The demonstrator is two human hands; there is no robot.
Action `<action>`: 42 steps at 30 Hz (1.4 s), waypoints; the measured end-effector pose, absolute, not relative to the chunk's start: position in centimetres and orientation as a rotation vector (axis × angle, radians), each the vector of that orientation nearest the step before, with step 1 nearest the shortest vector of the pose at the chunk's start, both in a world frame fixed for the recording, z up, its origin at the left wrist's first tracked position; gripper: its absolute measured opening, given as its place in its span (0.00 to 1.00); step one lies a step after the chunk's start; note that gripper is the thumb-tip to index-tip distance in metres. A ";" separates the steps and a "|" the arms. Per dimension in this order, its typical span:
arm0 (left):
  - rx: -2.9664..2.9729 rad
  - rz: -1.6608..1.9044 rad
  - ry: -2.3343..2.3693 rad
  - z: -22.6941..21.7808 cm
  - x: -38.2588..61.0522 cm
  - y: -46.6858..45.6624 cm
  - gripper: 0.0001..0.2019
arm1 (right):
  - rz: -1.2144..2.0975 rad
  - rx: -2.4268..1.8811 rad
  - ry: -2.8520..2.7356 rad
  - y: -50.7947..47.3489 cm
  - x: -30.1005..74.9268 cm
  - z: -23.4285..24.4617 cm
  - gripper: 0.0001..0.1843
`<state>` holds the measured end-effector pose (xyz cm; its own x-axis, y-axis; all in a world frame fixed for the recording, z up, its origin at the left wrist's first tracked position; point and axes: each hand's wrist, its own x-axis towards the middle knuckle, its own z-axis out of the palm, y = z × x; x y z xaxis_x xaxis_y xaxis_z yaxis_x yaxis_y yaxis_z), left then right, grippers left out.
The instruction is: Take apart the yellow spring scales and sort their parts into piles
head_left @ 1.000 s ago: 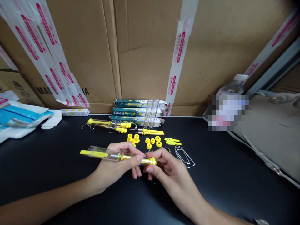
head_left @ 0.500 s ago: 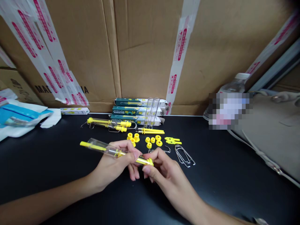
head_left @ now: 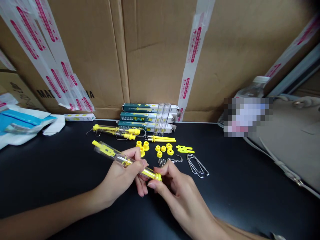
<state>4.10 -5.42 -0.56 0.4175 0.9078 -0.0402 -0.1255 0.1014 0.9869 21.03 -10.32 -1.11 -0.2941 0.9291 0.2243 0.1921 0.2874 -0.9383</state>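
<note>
Two hands hold a clear-tubed spring scale (head_left: 112, 154) over a table.
The left hand (head_left: 117, 176) wraps the tube; the right hand (head_left: 175, 190) pinches its yellow end. Beyond the scale lie yellow plastic caps (head_left: 162, 148), a bent wire clip (head_left: 197, 165) rightward, two more spring scales (head_left: 116, 131), then stacked boxes (head_left: 147, 116).

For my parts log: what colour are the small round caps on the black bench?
Bright yellow; the small round plastic caps show best in the head view.

Left hand (head_left: 117, 178) and right hand (head_left: 176, 190) grip a clear spring scale (head_left: 117, 157).
</note>
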 end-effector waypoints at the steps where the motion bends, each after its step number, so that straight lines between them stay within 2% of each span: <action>1: 1.209 0.909 0.831 -0.5 4.2 -5.4 0.17 | 1.032 -1.027 -1.717 -10.4 21.0 -1.1 0.06; 7: 1.054 0.960 0.861 -0.4 4.5 -5.6 0.16 | 0.782 -1.043 -1.771 -10.0 21.1 -1.6 0.04; 20: 1.041 0.968 0.844 0.0 4.6 -5.4 0.22 | 0.827 -1.213 -1.788 -9.3 23.0 -0.8 0.12; 23: 1.069 0.943 0.862 0.1 4.6 -5.5 0.22 | 0.816 -1.171 -1.974 -9.5 23.1 -0.5 0.07; 26: 1.072 0.946 0.876 0.0 4.4 -5.5 0.23 | 0.718 -1.104 -2.070 -9.6 23.0 -0.6 0.15; 28: 1.062 0.963 0.894 -0.2 4.3 -5.5 0.24 | 0.687 -1.071 -2.084 -9.6 23.0 -0.7 0.15; 39: 1.061 1.105 1.052 0.2 4.0 -4.9 0.31 | 0.889 -1.129 -2.102 -10.3 22.9 0.0 0.12; 42: 1.057 1.162 1.022 0.3 3.9 -4.8 0.30 | 0.896 -1.162 -2.038 -10.0 22.8 -0.1 0.12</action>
